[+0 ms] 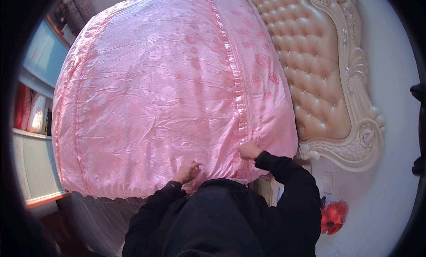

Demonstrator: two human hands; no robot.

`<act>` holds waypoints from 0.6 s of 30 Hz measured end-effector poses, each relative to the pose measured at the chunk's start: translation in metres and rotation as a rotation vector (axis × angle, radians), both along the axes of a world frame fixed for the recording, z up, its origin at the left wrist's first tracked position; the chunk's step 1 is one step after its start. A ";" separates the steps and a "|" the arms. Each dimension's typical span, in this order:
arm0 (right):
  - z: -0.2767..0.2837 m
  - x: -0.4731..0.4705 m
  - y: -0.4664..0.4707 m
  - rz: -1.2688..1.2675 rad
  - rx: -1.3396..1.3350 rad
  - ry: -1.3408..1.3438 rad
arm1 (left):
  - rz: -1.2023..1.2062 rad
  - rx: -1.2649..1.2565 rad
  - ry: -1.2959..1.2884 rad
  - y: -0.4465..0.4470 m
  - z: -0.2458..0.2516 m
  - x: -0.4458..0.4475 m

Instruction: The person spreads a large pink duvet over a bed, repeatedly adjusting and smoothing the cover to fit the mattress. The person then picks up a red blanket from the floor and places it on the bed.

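Observation:
A pink satin bedspread [159,90] with woven flowers and a ruffled ribbon trim [237,80] covers the bed and is creased in many places. My right hand [250,151] is closed on the bedspread at the lower end of the trim, where folds run out from the fingers. To its left, my left hand [189,172] is at the near part of the bedspread with its fingers curled; whether they pinch the fabric cannot be told. Embroidered roses [263,61] lie on the strip between trim and headboard.
A tufted beige headboard [309,64] with a carved cream frame stands at the right, against a white wall [389,90]. Near me at the lower right are a cream bedside cabinet [266,187], partly hidden, and a red decoration [334,217]. Shelving [40,163] runs along the left.

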State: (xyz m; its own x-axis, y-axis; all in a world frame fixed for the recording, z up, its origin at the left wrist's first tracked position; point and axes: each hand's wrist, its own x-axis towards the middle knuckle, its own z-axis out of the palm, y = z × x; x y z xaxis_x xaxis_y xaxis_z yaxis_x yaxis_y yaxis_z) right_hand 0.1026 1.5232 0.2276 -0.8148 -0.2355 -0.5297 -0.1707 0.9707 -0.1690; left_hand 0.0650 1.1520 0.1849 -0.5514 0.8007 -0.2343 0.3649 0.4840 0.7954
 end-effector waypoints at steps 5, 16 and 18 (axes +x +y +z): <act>0.026 -0.112 -0.080 -0.141 -0.358 0.986 | 0.222 -0.188 0.574 0.043 0.022 -0.020; -0.056 0.060 0.220 -0.819 0.293 0.676 | 0.253 -0.259 0.443 0.091 0.019 -0.030; -0.056 0.081 0.234 -0.945 0.120 0.837 | 0.289 -0.045 0.415 0.141 0.016 -0.044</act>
State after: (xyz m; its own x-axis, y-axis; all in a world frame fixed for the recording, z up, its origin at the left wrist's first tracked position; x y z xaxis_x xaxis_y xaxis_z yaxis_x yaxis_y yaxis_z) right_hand 0.1833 1.7570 0.1716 -0.7332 0.6326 0.2493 0.5833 0.7736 -0.2477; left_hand 0.0206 1.2931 0.2012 -0.8030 0.5956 0.0208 0.4918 0.6425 0.5876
